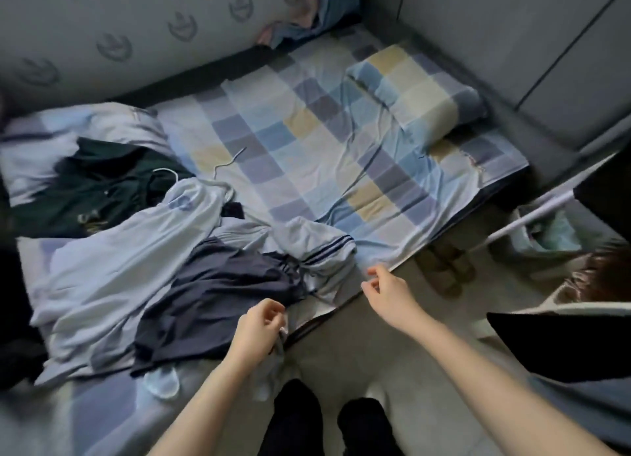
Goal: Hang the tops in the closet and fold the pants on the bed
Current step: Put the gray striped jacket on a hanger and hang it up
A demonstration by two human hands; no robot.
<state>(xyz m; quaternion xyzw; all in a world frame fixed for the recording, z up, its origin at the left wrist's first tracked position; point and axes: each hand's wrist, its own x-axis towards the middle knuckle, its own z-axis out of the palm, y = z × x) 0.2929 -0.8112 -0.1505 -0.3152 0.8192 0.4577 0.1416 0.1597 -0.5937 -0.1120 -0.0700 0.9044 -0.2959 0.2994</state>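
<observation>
Sorting the laundry heap on my bed, with nearly everything still waiting.

I am standing at the edge of the bed (pixel 307 121), its checked sheet showing bare beyond the pile; a pale top (pixel 112 250) is sprawling widest across the heap, apparently on a white hanger (pixel 218 179), a dark green top (pixel 102 186) is lying behind it, navy pants (pixel 218 291) are crumpled unfolded in front, and a pale garment with striped cuffs (pixel 321 247) is bunched beside them. I judge nothing is hung or folded yet. My left hand (pixel 257 332) is curling its fingers around a strip of pale cloth at the mattress edge; my right hand (pixel 386 291) is hovering just off the bed, fingers loosely bent, holding nothing.
</observation>
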